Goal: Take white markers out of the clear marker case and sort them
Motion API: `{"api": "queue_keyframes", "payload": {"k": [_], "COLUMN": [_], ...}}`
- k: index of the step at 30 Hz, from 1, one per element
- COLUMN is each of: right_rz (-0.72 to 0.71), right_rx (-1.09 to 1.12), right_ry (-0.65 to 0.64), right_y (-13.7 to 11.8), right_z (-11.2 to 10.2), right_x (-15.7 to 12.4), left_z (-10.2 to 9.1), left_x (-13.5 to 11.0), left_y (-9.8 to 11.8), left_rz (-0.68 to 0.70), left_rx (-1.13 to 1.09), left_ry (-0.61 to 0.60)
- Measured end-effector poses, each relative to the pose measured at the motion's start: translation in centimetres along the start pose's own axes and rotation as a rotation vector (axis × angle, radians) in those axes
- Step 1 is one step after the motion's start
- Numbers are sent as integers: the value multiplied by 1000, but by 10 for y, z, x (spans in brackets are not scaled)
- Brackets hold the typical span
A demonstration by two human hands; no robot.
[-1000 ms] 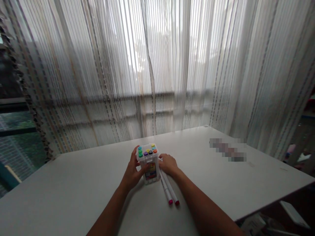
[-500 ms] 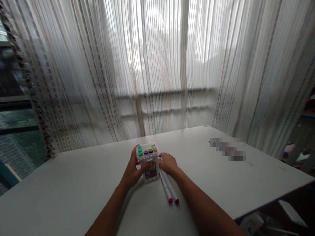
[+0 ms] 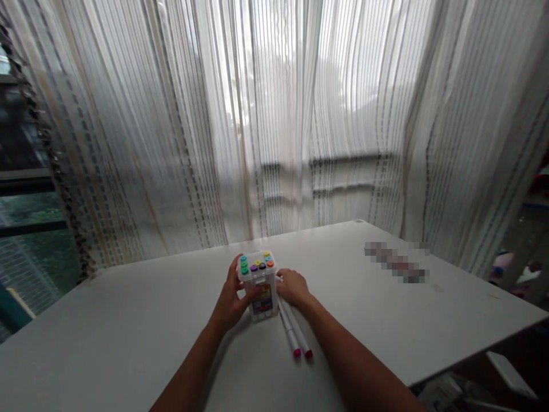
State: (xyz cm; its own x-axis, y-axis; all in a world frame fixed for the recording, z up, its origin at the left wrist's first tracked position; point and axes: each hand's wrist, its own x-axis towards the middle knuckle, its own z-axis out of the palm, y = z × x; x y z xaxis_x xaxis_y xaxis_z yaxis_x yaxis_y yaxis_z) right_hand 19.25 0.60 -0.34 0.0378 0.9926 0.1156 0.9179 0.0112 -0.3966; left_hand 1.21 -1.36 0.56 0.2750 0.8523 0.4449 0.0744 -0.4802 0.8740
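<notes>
A clear plastic box of markers (image 3: 260,274) stands upright on the white table, with a printed label on its near side. Colourful caps, among them green, purple, black, orange and yellow, show at its top. Around its left side my left hand (image 3: 234,297) is closed, thumb across the front near the label. My right hand (image 3: 293,286) rests at the box's right side with curled fingers, over the far ends of two white markers. What those fingers hold is hidden. One loose marker has a pink end (image 3: 297,353), the other a dark red end (image 3: 308,354); both lie side by side pointing toward me.
The white table (image 3: 141,320) spreads to both sides. A pixelated, blurred-out patch (image 3: 397,263) lies on its right part. Striped sheer curtains (image 3: 206,126) hang behind the far edge. Below the right edge are a white object (image 3: 510,372) and other items in shadow.
Both hands, the box and the loose markers stay nearly where they were. Folds of the curtain have shifted.
</notes>
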Motion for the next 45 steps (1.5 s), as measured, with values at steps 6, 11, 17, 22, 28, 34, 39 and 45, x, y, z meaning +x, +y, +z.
{"api": "queue_keyframes", "payload": {"k": [6, 11, 17, 22, 28, 34, 39, 45], "right_rz": [-2, 4, -3, -1, -8, -13, -5, 9], "right_rx": [-2, -2, -5, -6, -6, 13, 60, 371], "right_ry": [-7, -5, -12, -21, -14, -2, 15, 272], "right_y": [0, 0, 0, -1, 1, 0, 1, -5], "right_z": [-1, 0, -1, -3, -1, -2, 0, -19], "right_x": [0, 0, 0, -1, 0, -1, 0, 0], "left_z": [0, 0, 0, 0, 0, 1, 0, 2], "left_x": [0, 0, 0, 0, 0, 0, 0, 0], "left_y": [-1, 1, 1, 1, 2, 2, 1, 5], "left_rz": [9, 10, 16, 3, 14, 15, 20, 6], "left_rx": [6, -1, 26, 19, 19, 15, 23, 4], "left_ry": [3, 8, 4, -11, -10, -6, 0, -10]}}
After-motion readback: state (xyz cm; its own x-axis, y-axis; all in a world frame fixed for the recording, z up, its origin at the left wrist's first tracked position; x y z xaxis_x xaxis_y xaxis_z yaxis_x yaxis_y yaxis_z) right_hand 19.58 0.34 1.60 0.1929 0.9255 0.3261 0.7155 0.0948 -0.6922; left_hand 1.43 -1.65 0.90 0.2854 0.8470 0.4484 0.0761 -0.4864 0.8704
